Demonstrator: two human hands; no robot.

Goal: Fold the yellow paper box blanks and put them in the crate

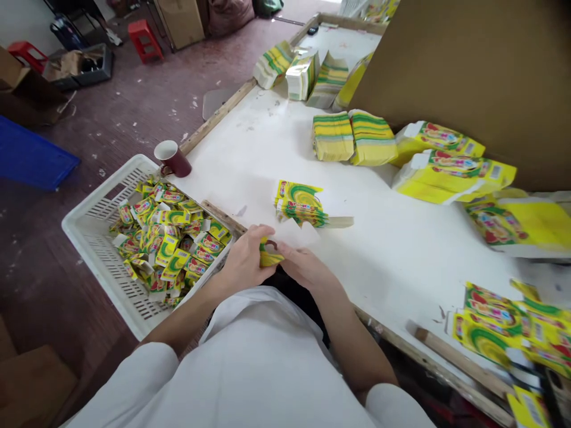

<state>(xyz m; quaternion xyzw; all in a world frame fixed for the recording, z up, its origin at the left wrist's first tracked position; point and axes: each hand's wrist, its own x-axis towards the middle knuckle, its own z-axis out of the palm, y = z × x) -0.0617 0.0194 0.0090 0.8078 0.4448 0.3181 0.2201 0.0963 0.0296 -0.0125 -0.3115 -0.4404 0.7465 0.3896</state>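
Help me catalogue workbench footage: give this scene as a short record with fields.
Left hand: holding a small yellow-green printed carton
Right hand: touching the same carton
Fanned carton stack: on the table, just beyond the hands
White plastic basket: left of the hands, heaped with small printed cartons
Maroon mug: white inside, at the table's left edge
Table: white top, wooden edging
Red stool: on the floor, beyond the basket
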